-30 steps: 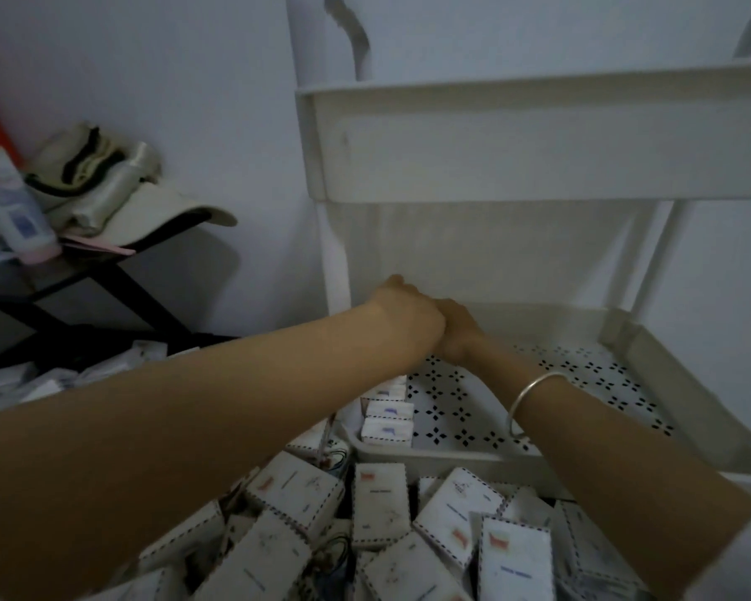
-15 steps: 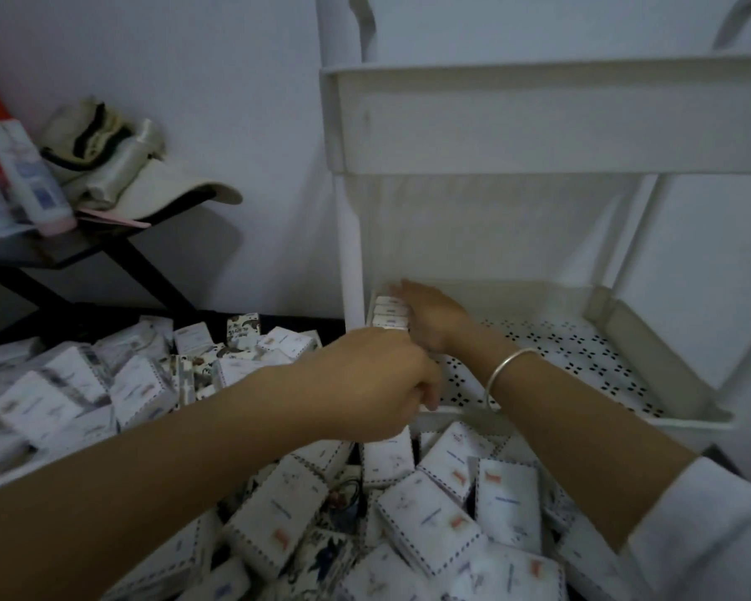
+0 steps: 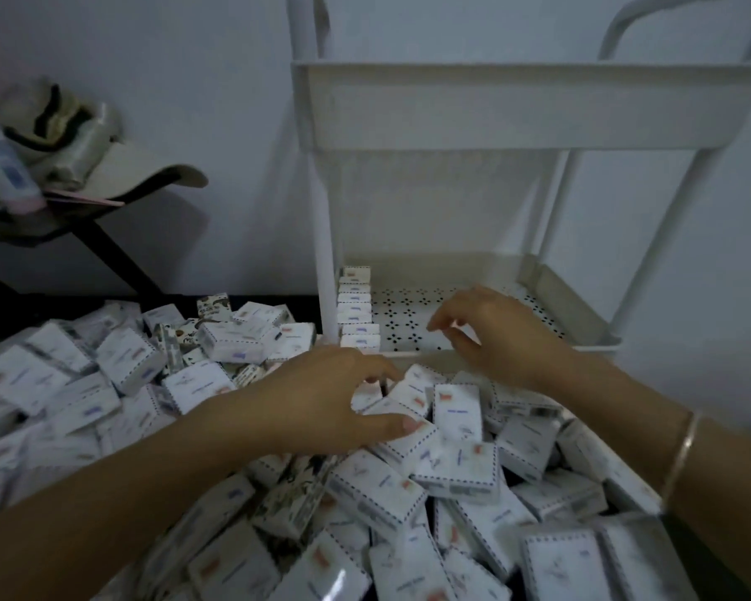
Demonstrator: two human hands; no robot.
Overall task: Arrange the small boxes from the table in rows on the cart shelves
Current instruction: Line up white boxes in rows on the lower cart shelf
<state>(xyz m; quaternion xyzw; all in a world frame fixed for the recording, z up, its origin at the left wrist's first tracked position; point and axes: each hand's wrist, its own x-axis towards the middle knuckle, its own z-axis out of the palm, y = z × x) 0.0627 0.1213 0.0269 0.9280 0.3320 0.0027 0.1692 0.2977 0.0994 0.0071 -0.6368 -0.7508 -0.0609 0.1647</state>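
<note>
Lining the cart shelf [image 3: 443,266], boxes [image 3: 356,308] form one row.

Small white boxes [image 3: 454,470] with dashed borders and red or blue marks lie heaped at all angles, a few patterned ones among them; the left hand [image 3: 321,396] grips one near the cart. Others stand in a single row [image 3: 356,305] along the left wall of the white cart's perforated lower shelf [image 3: 412,323].
</note>
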